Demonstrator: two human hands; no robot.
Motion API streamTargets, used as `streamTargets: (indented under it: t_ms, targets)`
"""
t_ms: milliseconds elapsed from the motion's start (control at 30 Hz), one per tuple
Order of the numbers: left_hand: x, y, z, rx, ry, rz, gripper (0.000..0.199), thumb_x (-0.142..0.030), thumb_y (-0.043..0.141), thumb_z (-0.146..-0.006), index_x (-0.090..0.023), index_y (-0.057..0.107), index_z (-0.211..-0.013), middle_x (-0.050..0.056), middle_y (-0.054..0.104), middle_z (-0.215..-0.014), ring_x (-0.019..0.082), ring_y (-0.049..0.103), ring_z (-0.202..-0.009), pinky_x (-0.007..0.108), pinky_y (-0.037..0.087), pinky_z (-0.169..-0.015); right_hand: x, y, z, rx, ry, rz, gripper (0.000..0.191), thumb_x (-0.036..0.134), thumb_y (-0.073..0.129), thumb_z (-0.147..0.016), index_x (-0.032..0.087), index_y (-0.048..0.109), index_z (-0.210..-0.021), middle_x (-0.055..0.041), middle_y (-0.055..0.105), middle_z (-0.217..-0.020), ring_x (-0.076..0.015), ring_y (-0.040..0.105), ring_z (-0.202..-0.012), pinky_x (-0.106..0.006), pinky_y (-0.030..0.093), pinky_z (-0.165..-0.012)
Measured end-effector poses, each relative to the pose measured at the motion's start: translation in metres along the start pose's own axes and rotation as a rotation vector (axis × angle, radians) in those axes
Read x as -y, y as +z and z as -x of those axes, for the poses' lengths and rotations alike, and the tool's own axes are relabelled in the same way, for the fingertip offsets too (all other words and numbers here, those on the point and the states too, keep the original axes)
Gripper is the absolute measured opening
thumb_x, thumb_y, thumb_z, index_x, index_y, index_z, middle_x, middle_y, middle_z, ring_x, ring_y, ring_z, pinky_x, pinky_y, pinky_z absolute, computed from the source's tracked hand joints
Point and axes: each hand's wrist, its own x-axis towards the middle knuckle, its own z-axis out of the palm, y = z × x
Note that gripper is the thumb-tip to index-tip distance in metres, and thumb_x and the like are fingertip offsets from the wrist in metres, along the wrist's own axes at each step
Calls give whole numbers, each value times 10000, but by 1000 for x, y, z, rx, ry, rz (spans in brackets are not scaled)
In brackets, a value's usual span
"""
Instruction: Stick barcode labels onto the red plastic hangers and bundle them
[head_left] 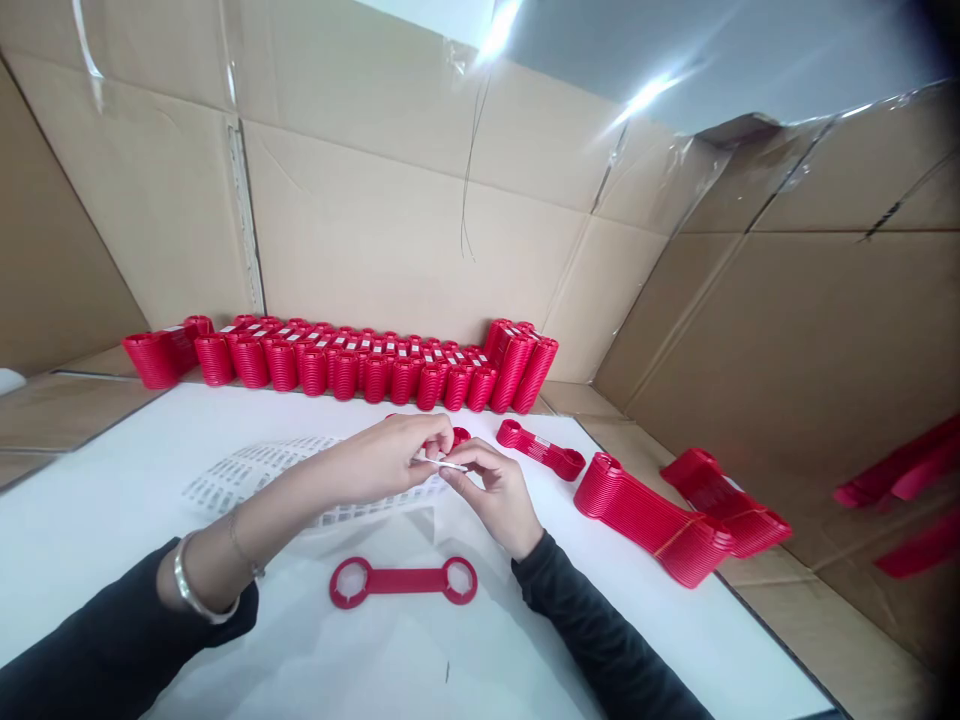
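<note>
My left hand (405, 452) and my right hand (495, 490) meet over the middle of the white table (270, 620). Both pinch a small white sticker (450, 465), seen nearly edge-on between the fingertips. Closer to me lies a single flat red plastic piece (409, 581), a bar with a ring at each end. Under and beside my left forearm spreads a sheet of printed labels (255, 468). Just behind my fingers, another red piece (460, 436) is mostly hidden.
A long row of stacked red pieces (345, 372) lines the back edge, with taller stacks (521, 365) at its right end. To the right are a short stack (540, 450), a banded bundle (652, 520) and another bundle (724, 500). Cardboard walls (420, 230) surround the table.
</note>
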Motion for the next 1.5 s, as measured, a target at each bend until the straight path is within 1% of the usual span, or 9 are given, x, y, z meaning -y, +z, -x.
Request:
streamTargets:
  t_ms: [100,200,333,433,533,867,1033,1167,1500]
  targets:
    - [-6,0,7,-6,46,-164,44,-168,426,-805,-208,439,-818,-10,521,-828,143,470,-723,247,325,-610,1,-4,1,-4,-197,199,47,195,611,-788,207,657,-785,-45,639,-815,-164,569,-787,-320,468,-722]
    - [1,5,11,122,6,-183,85,-138,456,-740,-204,410,-765,-21,510,-775,137,463,-683,245,319,-586,-7,-7,2,133,-281,327,92,145,581,-794,201,654,-797,-50,643,-802,-166,562,-778,-317,467,-715]
    - [31,21,9,388,-160,-148,115,-205,538,-667,-202,443,-731,-22,517,-757,146,475,-672,243,342,-568,-20,-9,5,392,-150,426,113,96,570,-774,182,644,-777,-47,644,-791,-161,576,-782,-295,475,-729]
    - [54,31,9,443,-207,-151,107,-244,553,-665,-198,502,-748,2,547,-809,167,500,-725,255,372,-603,-23,-11,7,553,-20,445,86,115,618,-739,175,651,-790,-44,651,-802,-159,580,-770,-282,479,-718]
    - [63,37,10,424,-171,-137,105,-273,550,-684,-200,539,-759,11,561,-828,168,507,-729,258,383,-613,-21,-15,6,632,61,400,70,172,627,-747,175,659,-809,-48,664,-846,-154,589,-767,-281,482,-735]
    - [56,51,4,328,-8,-91,109,-178,446,-739,-183,548,-702,12,568,-793,140,500,-672,250,382,-612,-23,-15,6,643,73,413,72,146,583,-760,166,651,-745,-65,642,-911,-163,586,-827,-301,468,-799]
    - [55,52,3,330,-40,-38,123,-138,424,-702,-175,535,-662,9,566,-761,128,482,-630,242,383,-588,-25,-11,10,619,118,497,76,134,565,-747,155,636,-729,-67,585,-912,-171,547,-857,-302,457,-796]
    - [54,55,1,331,-139,17,128,-142,427,-668,-171,550,-653,15,592,-758,132,500,-622,242,388,-567,-27,-9,10,580,187,492,58,143,575,-734,161,621,-702,-54,558,-910,-171,530,-879,-299,444,-805]
    - [64,74,-5,219,-243,-40,107,-214,445,-667,-174,536,-628,34,593,-711,173,520,-648,272,370,-560,-23,-7,0,535,382,517,88,117,546,-699,140,603,-637,-25,562,-749,-115,524,-650,-218,418,-602]
